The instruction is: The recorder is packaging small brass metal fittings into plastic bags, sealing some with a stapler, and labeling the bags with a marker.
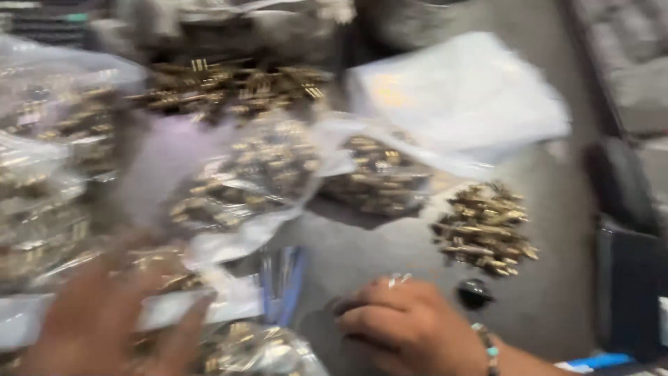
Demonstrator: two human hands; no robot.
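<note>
The left hand (104, 324), blurred, lies spread on a clear plastic bag (209, 299) of small brass parts at the near left; whether it grips, I cannot tell. The right hand (410, 324), curled, pinches a tiny shiny piece (398, 280) whose direction is too blurred to tell. Beyond sits a small black knob (474, 292), then a loose brass heap (483, 228). Farther off lie more clear bags (243, 170) and flat white packets (459, 97).
</note>
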